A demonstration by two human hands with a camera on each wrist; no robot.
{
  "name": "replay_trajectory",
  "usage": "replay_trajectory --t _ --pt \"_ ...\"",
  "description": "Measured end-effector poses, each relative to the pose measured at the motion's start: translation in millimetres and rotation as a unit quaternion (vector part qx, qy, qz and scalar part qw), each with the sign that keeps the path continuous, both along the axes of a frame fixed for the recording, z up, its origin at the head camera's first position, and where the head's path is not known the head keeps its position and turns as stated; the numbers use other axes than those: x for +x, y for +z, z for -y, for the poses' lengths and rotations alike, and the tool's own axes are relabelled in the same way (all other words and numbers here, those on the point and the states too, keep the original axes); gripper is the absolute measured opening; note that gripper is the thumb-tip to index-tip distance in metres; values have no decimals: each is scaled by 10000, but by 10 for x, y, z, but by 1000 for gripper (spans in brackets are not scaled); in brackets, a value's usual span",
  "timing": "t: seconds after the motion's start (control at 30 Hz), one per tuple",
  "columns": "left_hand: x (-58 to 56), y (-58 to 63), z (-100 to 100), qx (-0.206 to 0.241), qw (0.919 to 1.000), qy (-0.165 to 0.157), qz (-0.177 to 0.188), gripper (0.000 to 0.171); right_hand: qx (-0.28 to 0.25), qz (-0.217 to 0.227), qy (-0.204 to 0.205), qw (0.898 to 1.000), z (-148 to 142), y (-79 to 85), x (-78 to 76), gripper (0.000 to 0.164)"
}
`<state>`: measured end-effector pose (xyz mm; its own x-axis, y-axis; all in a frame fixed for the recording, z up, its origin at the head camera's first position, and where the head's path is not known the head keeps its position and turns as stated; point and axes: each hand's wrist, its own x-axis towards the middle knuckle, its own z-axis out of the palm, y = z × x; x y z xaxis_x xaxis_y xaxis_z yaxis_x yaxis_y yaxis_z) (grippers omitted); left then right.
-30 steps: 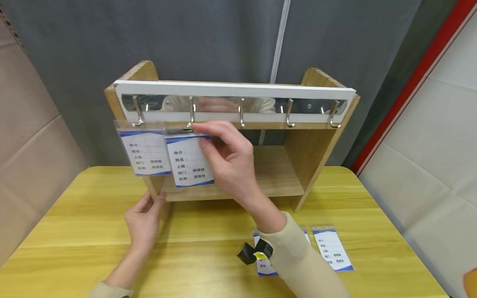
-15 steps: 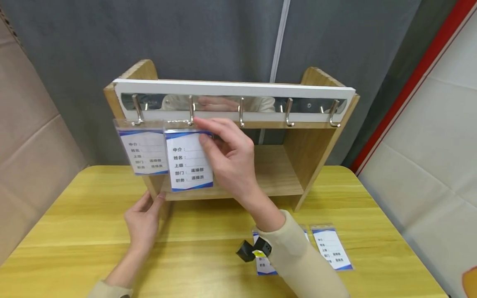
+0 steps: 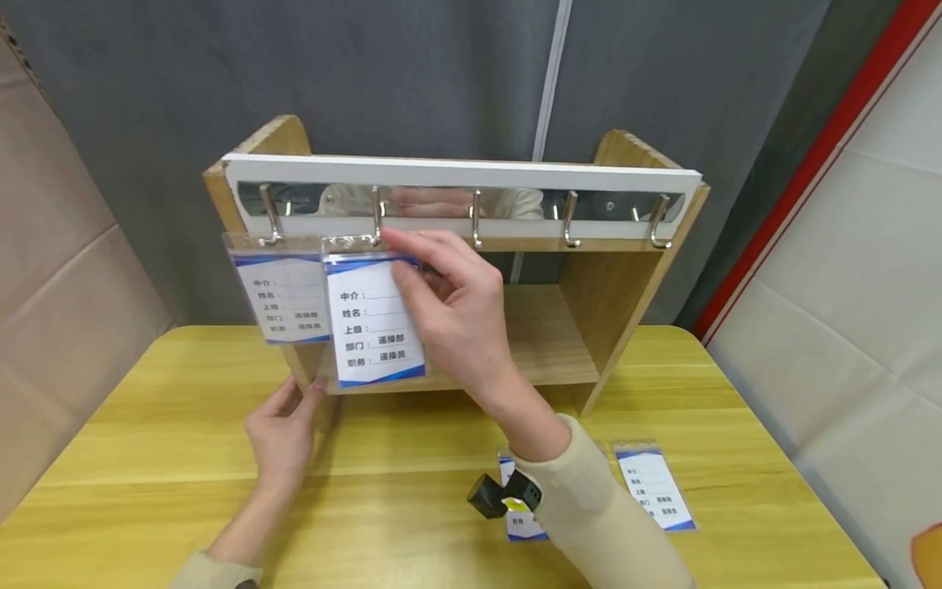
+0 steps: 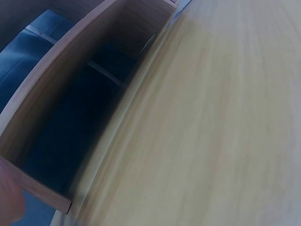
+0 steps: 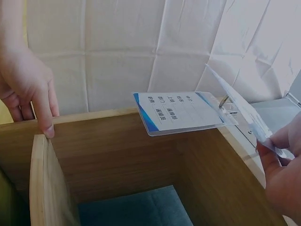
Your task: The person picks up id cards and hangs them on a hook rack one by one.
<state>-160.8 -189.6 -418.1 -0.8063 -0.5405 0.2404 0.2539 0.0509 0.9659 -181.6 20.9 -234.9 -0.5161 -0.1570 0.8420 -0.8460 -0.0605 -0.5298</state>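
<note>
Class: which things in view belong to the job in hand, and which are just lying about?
Job: right hand, held card, hung card, hook rail, wooden shelf, left hand; probably the loose cards.
Just about: grey backdrop, red strip, orange patch.

Cream sleeves [image 3: 603,507] were worn with a blocky black device [image 3: 523,490], bearing a yellow patch [image 3: 515,505], at the right cuff [image 3: 557,443] and a dark piece [image 3: 248,584] at the left cuff [image 3: 221,566].

Small screened-off booth [image 3: 66,270] — grey cloth backdrop [image 3: 419,74], creased pale side sheets [image 3: 854,327], wood-grain table [image 3: 405,491]
</note>
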Motion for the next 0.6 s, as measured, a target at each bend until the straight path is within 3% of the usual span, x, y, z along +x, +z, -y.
replay_trajectory --t 0.33,0.43,0.6 --pt "8 -22 14 -33 10000 44 32 37 153 276 -235 9992 16 -33 -24 28" --pt "5 -16 11 7 10000 0 -14 37 103 72 -361 9993 30 -52 -42 28" --pt "-5 -9 2 83 10000 -27 -41 37 178 -635 -934 9934 62 -73 -86 26"
